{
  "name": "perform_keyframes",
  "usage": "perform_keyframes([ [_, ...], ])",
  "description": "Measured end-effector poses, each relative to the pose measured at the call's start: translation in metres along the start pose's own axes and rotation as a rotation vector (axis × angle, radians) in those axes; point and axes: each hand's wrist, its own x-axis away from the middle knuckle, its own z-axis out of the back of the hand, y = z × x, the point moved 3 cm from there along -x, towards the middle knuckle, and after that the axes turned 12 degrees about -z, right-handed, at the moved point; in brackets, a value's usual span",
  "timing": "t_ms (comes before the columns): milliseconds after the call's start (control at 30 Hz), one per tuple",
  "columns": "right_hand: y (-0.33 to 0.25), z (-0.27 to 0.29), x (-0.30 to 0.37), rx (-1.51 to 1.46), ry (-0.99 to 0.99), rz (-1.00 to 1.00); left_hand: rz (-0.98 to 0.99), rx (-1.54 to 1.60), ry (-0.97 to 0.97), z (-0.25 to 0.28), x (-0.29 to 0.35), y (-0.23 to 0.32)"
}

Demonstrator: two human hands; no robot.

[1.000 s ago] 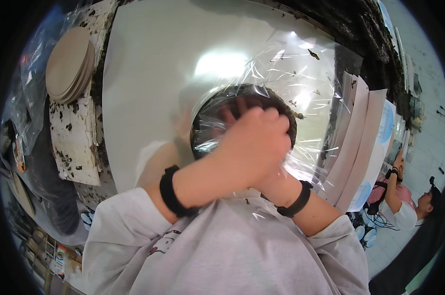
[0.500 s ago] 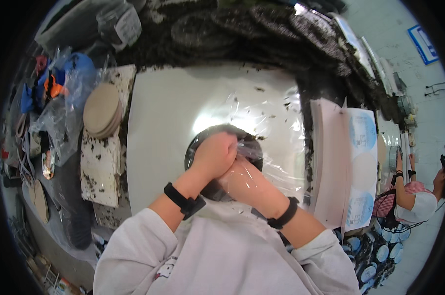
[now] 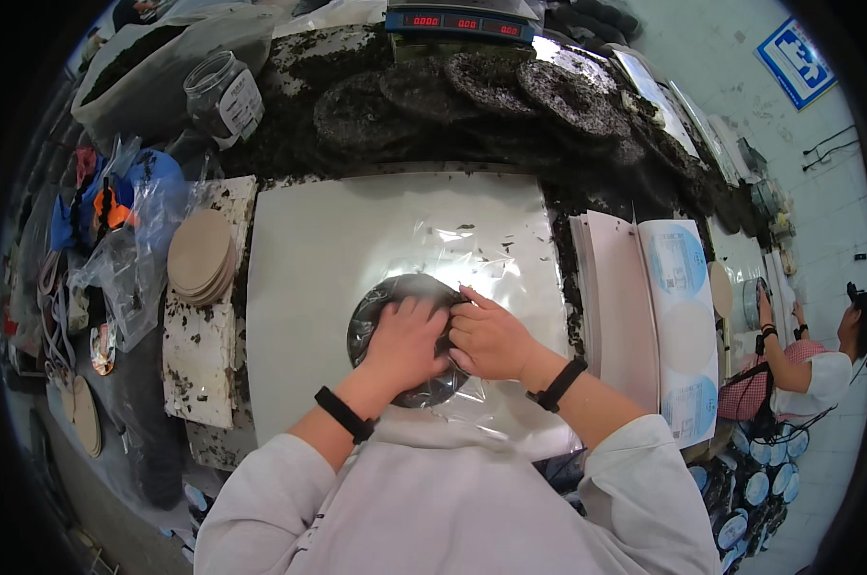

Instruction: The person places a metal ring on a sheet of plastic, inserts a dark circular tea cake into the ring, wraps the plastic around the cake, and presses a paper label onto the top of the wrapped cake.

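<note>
A dark round pressed cake lies in front of me, wrapped in a clear plastic bag. Under it is a shiny white sheet. My left hand rests on top of the cake, its fingers stretched out and apart, covering the middle. At the cake's right edge my right hand is closed, with thumb and forefinger pinching what looks like the bag's plastic. Loose film spreads over the sheet beyond and beside the cake.
Round beige discs are stacked on a board to the left. Printed paper sheets lie to the right. Dark round cakes sit at the back before a digital scale, with a clear jar further left. Another person works far right.
My hands have come apart from being bunched together over the cake. The left now lies spread on it, the right grips at its right edge. The whole view has shifted, showing more of the back.
</note>
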Motion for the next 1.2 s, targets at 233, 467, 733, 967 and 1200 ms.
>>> perform_keyframes([
  [233,-0.005,0.056,0.079,-0.161,0.599,-0.682,-0.061,-0.120,0.019,-0.010,0.004,-0.003],
  [467,-0.007,0.064,0.114,-1.543,0.539,-0.750,-0.088,-0.099,0.017,-0.009,0.025,-0.005],
  [733,-0.109,0.016,0.069,0.015,0.134,-0.202,-0.105,0.111,-0.025,0.008,0.024,-0.010],
  [967,-0.088,-0.005,0.033,-0.116,0.046,-0.146,0.127,0.321,0.083,0.003,0.018,0.006],
  [1200,-0.015,-0.027,0.078,-0.728,0.133,-0.707,-0.053,-0.016,0.058,-0.005,0.024,0.015],
])
